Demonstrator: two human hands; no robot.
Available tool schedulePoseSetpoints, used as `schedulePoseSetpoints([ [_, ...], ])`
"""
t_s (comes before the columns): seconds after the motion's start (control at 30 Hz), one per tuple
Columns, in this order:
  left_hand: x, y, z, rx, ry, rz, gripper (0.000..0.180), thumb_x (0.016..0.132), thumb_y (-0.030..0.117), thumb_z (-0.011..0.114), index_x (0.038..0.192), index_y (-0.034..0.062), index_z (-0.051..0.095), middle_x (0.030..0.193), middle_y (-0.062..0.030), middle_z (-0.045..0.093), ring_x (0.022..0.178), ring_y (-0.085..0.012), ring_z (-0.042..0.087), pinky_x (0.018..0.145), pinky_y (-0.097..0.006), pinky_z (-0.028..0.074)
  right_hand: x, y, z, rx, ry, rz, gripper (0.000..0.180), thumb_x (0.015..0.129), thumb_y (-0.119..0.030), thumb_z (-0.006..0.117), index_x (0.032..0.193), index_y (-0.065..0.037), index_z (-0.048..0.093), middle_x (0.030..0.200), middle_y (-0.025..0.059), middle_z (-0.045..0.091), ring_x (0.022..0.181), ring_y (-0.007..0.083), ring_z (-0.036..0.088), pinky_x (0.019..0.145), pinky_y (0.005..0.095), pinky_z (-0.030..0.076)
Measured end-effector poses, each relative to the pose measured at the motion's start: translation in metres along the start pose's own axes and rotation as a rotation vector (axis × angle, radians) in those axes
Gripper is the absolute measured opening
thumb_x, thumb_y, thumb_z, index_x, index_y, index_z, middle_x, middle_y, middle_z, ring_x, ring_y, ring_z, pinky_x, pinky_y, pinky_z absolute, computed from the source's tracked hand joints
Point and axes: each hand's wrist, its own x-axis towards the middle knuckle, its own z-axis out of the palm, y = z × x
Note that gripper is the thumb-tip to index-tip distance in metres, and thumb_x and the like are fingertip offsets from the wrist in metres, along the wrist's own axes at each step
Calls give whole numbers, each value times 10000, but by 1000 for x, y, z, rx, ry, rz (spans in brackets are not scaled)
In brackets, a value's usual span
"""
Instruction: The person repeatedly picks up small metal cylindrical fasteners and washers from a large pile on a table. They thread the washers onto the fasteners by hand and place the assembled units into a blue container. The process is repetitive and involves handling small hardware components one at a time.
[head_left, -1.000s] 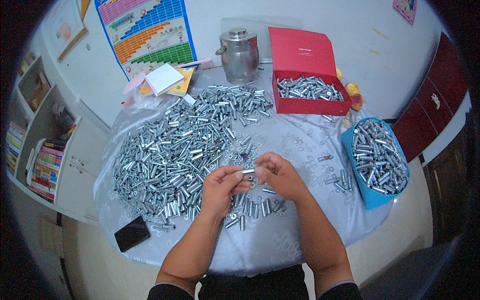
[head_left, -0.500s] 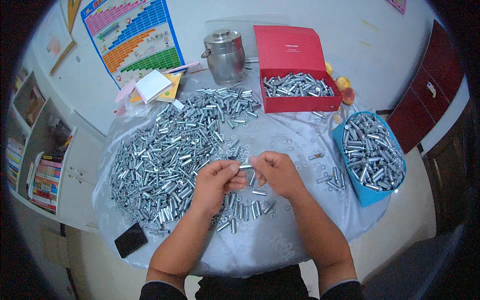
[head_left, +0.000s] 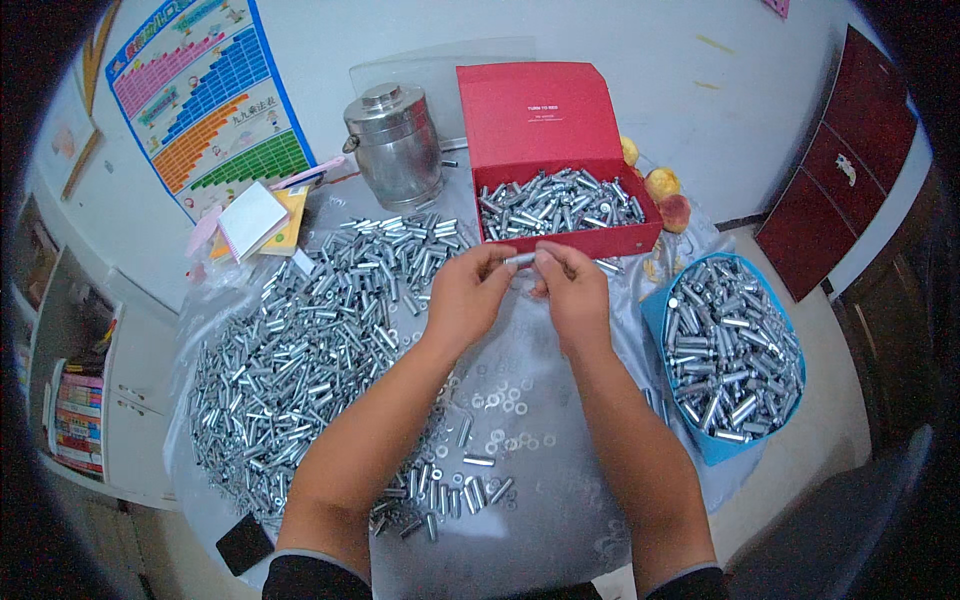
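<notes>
Going by the red box [head_left: 625,238]: way off to its lower left there's a dark phone [head_left: 244,545], maybe parked there to keep it clear of the metal. Left of the box, a white notepad [head_left: 253,220] rests on a yellow book [head_left: 292,228], stacked probably to save space. The big pile of tubes [head_left: 290,390] sprawls to the box's lower left, spread out so single ones are easy to pick, I'd guess. The metal pot [head_left: 395,155] stands upright just left of the box. Right in front of the box, the left hand [head_left: 468,297] pinches one end of a metal tube [head_left: 520,259] and the right hand [head_left: 577,297] has the other, likely to steady it; hands close together, can't tell if they touch. Box lid's up, leaving its insides reachable. Fruit [head_left: 668,200] sits just right of it, then nearer, a blue bin [head_left: 722,453] whose walls keep more tubes from rolling off.
</notes>
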Motion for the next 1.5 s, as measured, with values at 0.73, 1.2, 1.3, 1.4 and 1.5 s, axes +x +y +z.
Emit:
schedulePoseSetpoints([
  [0.73,62,-31,6,918,-7,531,173,707,170,695,786,30,632,876,-133,628,874,-346,581,791,-445,466,53,17,-2,-911,19,-404,187,778,-155,697,912,-44,629,970,161,569,877,360,607,761,436,499],
  [1.2,60,-8,8,856,-124,602,137,697,166,703,723,49,635,775,-103,601,798,-320,573,702,-439,460,46,-2,-27,-975,-107,-449,192,716,-44,711,873,-21,602,927,183,536,837,387,572,764,453,469],
  [1.3,41,-8,8,846,-129,577,135,715,171,691,731,49,635,766,-105,596,791,-320,571,699,-435,458,32,-9,-24,-970,-116,-432,194,729,-46,704,887,-10,598,925,186,537,861,384,571,758,448,473],
  [1.4,28,3,-2,794,-9,510,129,742,168,682,766,47,646,795,-117,608,806,-326,570,723,-438,460,22,-12,-14,-963,-86,-458,203,752,-82,703,918,-13,608,960,172,555,880,371,584,771,427,484],
  [1.5,1,19,-31,728,-42,357,146,795,185,667,830,44,674,857,-132,645,843,-333,598,752,-426,478,1,-24,-7,-912,-93,-451,225,763,-109,703,951,-19,615,976,166,562,896,365,587,782,416,489],
])
